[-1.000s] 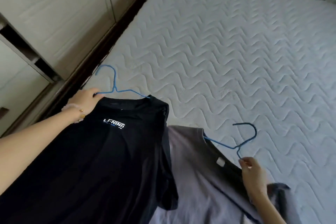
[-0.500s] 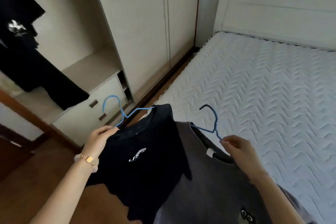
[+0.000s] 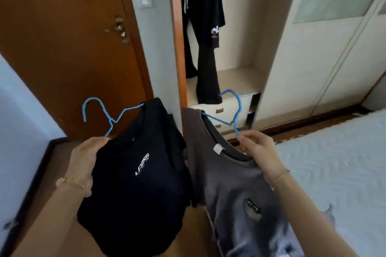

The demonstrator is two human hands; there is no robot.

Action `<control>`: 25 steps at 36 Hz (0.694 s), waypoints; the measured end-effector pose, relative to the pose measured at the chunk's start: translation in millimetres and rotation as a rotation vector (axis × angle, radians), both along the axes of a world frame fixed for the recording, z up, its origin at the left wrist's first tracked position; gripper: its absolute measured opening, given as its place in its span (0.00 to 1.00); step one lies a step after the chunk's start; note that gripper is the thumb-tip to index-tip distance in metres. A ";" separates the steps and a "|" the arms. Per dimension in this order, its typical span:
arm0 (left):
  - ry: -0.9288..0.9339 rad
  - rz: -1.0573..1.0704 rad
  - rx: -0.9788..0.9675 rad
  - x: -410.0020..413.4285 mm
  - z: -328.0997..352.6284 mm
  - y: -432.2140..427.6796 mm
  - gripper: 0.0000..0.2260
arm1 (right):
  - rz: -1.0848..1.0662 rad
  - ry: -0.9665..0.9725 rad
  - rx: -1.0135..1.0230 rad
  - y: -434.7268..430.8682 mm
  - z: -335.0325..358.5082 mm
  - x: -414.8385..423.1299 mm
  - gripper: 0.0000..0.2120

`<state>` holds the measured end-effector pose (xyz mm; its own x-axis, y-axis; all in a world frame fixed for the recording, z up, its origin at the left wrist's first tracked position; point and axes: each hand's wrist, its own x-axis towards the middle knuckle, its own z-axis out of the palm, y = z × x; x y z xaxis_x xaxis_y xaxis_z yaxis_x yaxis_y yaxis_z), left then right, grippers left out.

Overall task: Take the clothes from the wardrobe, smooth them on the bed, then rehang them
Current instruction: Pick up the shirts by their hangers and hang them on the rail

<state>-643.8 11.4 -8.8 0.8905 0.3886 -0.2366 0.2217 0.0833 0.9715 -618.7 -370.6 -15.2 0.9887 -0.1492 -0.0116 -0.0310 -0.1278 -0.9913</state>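
Wardrobe (image 3: 240,78) ahead; left hand (image 3: 85,158) holds black shirt (image 3: 137,190), right hand (image 3: 261,152) grey shirt (image 3: 227,183).

The left forearm (image 3: 46,221) and right forearm (image 3: 313,217) are shown uncovered to the lower edge of the view. At the wrist of the left hand (image 3: 83,158) a beaded bracelet (image 3: 72,182) of pale rounded beads and small gold pieces is worn; at that of the right hand (image 3: 261,150), a thin gold chain bracelet (image 3: 281,176).

Soft daylight is seen, brightest on the bed (image 3: 334,162) beside the right hand (image 3: 261,152); the door (image 3: 62,48) above the left hand (image 3: 85,160) is dimmer. Slight blur is spread throughout; edge lines are bowed.
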 end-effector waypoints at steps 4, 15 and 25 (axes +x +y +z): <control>0.002 0.105 0.109 -16.6 -25.3 46.3 0.06 | 0.047 0.079 0.039 80.2 -24.5 14.9 0.05; 0.021 0.071 0.326 7.5 -50.9 139.2 0.09 | 0.038 0.154 0.038 199.6 -31.0 50.4 0.05; 0.009 -0.191 0.380 110.6 -50.4 140.5 0.09 | -0.061 0.192 0.167 186.0 -19.8 140.2 0.06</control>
